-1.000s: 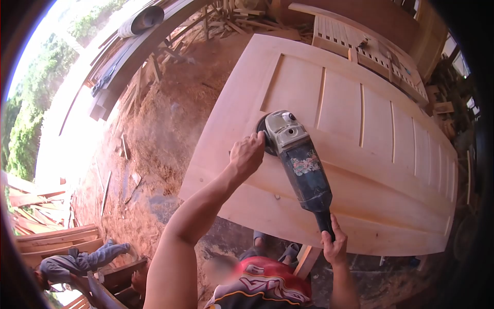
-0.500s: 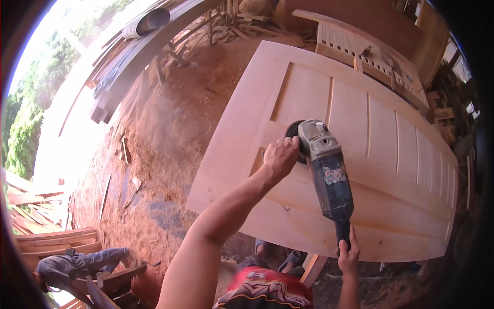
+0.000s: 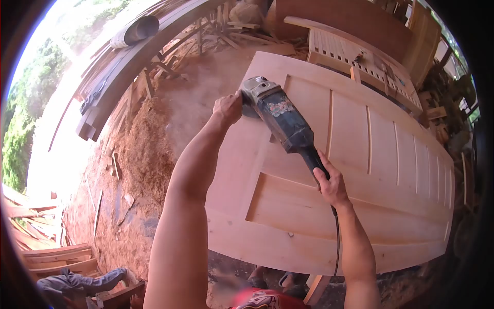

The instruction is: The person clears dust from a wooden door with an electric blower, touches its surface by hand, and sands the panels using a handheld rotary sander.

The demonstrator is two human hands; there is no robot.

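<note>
You're apparently sanding the door (image 3: 303, 167), left hand (image 3: 228, 109) and right hand (image 3: 332, 183) gripping the grinder (image 3: 283, 116). The next pass calls for level pressure.

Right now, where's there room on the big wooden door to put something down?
The door looks bare right of the grinder, across the grooves, and on the sunken panel left of the cord. It's crowded around the grinder, with the left hand at its head and the right hand on its handle.

Grinder disc (image 3: 250, 112) — partly hidden; red shirt (image 3: 267, 297) — cut off below.
</note>
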